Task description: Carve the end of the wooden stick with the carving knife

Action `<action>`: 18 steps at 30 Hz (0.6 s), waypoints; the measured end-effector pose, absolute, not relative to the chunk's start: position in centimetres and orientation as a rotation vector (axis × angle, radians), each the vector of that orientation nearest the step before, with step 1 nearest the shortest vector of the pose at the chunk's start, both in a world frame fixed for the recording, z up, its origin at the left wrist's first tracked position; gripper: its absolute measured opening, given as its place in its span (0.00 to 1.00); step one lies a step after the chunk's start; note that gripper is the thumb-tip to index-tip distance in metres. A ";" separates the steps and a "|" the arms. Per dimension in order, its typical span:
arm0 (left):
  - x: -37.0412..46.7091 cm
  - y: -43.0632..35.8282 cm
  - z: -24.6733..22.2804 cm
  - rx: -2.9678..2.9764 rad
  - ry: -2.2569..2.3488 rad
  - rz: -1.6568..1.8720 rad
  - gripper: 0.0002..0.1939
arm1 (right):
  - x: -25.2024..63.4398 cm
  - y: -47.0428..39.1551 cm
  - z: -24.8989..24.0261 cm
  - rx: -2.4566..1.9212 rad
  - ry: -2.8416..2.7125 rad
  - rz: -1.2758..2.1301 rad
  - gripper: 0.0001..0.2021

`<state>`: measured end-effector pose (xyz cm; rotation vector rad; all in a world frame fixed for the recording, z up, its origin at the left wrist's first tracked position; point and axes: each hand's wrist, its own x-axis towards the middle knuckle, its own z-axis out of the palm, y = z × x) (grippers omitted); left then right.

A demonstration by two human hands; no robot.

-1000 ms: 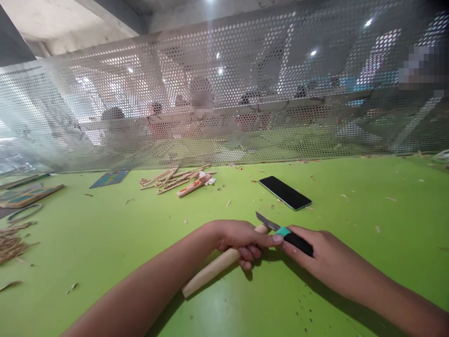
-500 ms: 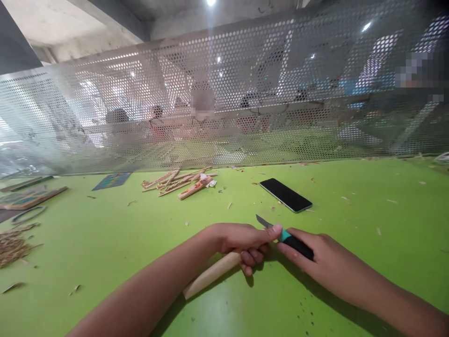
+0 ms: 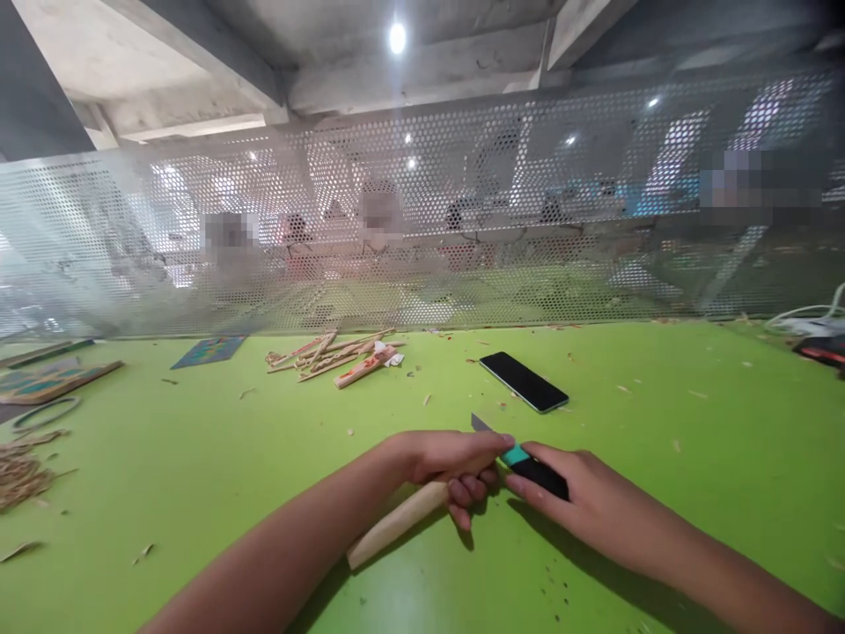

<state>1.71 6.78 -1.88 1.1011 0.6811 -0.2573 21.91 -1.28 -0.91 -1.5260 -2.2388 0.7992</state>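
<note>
My left hand is closed round a pale wooden stick, whose thick end points down and left, close above the green table. The stick's far end is hidden by my fingers. In my right hand is a carving knife with a black and teal handle. Its grey blade points up and left, beyond my left thumb. That thumb rests against the front of the knife, near where blade and handle meet. The two hands are almost touching.
A black phone lies just beyond the knife. Thin wooden sticks are heaped near the perforated metal screen. Wood shavings, a ring and a patterned board lie at left; a white cable at right.
The view has tilted up and shifted slightly right, showing more ceiling and the cable at right. Both hands keep their grips, the knife lying a little closer along the stick.
</note>
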 end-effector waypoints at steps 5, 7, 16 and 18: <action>1.8 6.9 -2.1 1.106 0.700 -0.221 0.34 | 21.1 -2.0 -0.9 -1.453 -2.242 0.852 0.16; 1.7 7.0 -2.1 1.104 0.700 -0.184 0.34 | 21.0 -2.1 -1.0 -1.453 -2.181 0.847 0.17; 1.5 6.8 -1.9 1.104 0.700 -0.130 0.34 | 21.0 -1.9 -1.3 -1.474 -2.108 0.806 0.17; 1.5 6.7 -1.8 1.108 0.707 -0.130 0.33 | 21.0 -1.9 -1.5 -1.485 -2.119 0.792 0.17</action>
